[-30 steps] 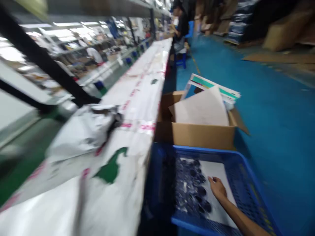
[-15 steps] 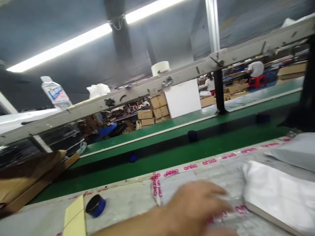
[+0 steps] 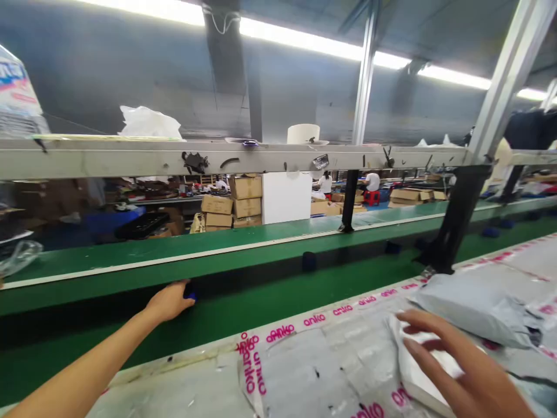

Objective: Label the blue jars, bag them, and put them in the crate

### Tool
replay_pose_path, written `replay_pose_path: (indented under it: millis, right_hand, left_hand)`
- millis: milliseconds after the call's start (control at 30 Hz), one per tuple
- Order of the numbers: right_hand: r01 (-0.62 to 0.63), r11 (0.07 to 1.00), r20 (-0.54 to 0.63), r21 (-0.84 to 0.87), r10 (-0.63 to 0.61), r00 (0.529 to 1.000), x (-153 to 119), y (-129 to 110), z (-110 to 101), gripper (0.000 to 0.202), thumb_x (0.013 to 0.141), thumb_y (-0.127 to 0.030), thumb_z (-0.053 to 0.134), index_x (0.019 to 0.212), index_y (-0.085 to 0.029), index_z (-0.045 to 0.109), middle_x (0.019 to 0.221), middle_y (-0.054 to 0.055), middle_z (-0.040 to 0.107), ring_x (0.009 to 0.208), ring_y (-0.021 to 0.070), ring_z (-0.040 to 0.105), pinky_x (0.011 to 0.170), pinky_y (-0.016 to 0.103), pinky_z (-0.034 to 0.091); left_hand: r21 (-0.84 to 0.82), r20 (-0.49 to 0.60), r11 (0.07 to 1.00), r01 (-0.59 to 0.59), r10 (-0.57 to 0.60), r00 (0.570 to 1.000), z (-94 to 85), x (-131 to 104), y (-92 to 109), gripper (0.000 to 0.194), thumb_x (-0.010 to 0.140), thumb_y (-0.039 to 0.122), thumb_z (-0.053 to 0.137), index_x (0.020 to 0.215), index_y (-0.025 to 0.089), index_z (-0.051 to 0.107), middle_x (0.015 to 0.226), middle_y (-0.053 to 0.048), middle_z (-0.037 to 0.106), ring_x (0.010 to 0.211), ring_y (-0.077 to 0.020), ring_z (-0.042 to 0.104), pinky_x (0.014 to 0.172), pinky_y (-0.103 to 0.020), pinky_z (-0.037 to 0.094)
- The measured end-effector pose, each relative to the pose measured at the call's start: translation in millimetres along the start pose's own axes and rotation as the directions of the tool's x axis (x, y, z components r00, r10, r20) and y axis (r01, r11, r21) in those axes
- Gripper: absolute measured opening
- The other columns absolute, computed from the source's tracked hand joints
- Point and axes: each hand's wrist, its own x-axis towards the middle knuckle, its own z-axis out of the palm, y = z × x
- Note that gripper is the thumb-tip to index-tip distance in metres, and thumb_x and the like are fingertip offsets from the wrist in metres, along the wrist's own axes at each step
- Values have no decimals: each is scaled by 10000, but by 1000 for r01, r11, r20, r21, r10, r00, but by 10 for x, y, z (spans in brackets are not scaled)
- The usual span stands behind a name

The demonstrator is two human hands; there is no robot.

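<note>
My left hand (image 3: pixel 170 302) reaches over the green belt (image 3: pixel 261 296), its fingers closed on a small blue object (image 3: pixel 190 296) that they partly cover. At the lower right, my right hand (image 3: pixel 452 357) has its fingers apart above a white packet (image 3: pixel 413 371) on the plastic-covered table (image 3: pixel 322 371). Whether the fingertips touch the packet is unclear. A grey plastic bag (image 3: pixel 474 307) lies just beyond this hand.
More dark blue pieces sit on the belt, one of them (image 3: pixel 309 261) near the middle. A metal rail (image 3: pixel 270 159) crosses above the belt, with black-wrapped posts (image 3: pixel 456 215) at the right. Cardboard boxes (image 3: pixel 248 197) and seated people are farther back.
The view has levelled and turned right. My left hand is now out over the belt with its fingers on the blue object, and my right hand is at the white packet.
</note>
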Motion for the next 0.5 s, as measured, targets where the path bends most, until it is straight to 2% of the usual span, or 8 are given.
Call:
replay_pose_path:
  millis: [33,100,200,267,333,400,500]
  right_hand:
    - [-2,1000,78,10,2,997,218,-124,76,431,920,-560,511,1245,-281,568,1187,102,675,828,241,695,544,299,564]
    - [28,1000,187,6,-28,982,735,-335,368,388,950,-504,474,1211,-237,579,1238,106,658,981,248,681,769,338,578]
    - [35,988,339,-154,20,941,1510,-489,996,462,959,-420,483,1343,-165,512,1336,134,612,1143,251,632,943,341,508]
    - [3,977,351,-213,74,933,1904,-477,1419,559,922,-404,568,1391,-113,487,1358,181,593,1222,295,587,1000,369,464]
    - [-44,965,351,-259,137,927,2156,-404,1778,630,887,-403,626,1418,-99,476,1394,216,558,1277,329,543,1025,395,438]
    - [-82,957,360,-279,183,915,2265,-315,2043,630,878,-408,641,1419,-120,491,1421,218,537,1315,334,508,1040,403,424]
    - [-119,957,378,-265,217,900,2259,-224,2245,535,911,-383,577,1379,-129,539,1417,221,541,1349,342,470,1056,437,405]
  left_hand:
    - [8,0,1000,-7,7,1000,24,17,-38,625,718,314,625,1288,68,560,1392,-236,565,1296,-404,525,1067,-475,422]
    - [18,0,1000,-24,24,1000,63,45,-106,628,752,342,592,1317,71,543,1422,-229,539,1325,-387,500,1077,-466,412]
    - [24,4,999,-41,41,999,109,86,-172,627,766,367,573,1328,91,540,1427,-202,543,1319,-364,509,1069,-446,419]
    - [29,3,999,-46,45,999,118,97,-158,641,767,386,571,1334,87,532,1416,-200,549,1299,-368,522,1060,-454,423]
    - [-2,-11,998,-68,68,998,88,62,-73,653,771,416,577,1335,92,525,1396,-187,567,1281,-357,535,1068,-447,412]
    - [-124,-38,986,-109,105,994,12,-36,93,649,754,430,613,1318,117,539,1355,-158,605,1261,-341,551,1088,-436,393]
    - [-420,-8,902,-102,109,994,-108,-228,454,629,669,414,715,1230,156,594,1277,-134,648,1191,-356,589,1070,-463,408]
